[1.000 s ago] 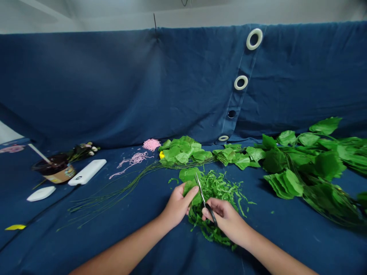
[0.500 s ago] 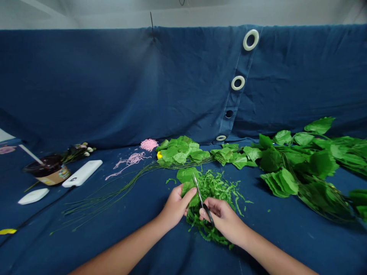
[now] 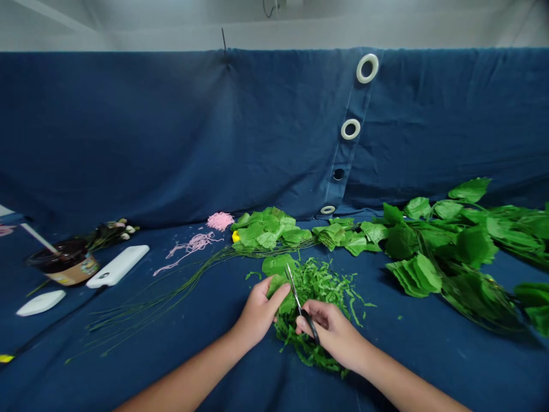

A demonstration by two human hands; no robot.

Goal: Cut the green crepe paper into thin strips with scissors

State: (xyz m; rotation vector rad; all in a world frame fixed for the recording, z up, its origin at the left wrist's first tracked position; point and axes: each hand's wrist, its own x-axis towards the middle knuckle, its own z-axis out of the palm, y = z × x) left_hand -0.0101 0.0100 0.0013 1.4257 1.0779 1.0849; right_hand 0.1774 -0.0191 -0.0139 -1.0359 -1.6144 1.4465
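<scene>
In the middle of the head view my left hand (image 3: 258,309) pinches a green artificial leaf (image 3: 277,266) between thumb and fingers. My right hand (image 3: 332,329) is closed round the black handles of a pair of scissors (image 3: 294,290). The scissors' blades point up and lie at the leaf's right edge, near my left thumb; whether they are cutting I cannot tell. Beneath and beside both hands spreads a heap of shredded green leaf trimmings (image 3: 332,286). The fingers under the leaf are partly hidden.
Behind the hands lie a pile of leaves (image 3: 268,228) and thin green stems (image 3: 171,300). Leafy vines (image 3: 454,246) fill the right. At left are a drink cup (image 3: 64,263), a white power bank (image 3: 118,266), a white case (image 3: 42,302) and pink yarn (image 3: 195,245). A blue curtain (image 3: 171,131) hangs behind.
The view has shifted slightly, so the objects at left sit a little lower and further left. My hands keep nearly the same hold on the leaf and scissors.
</scene>
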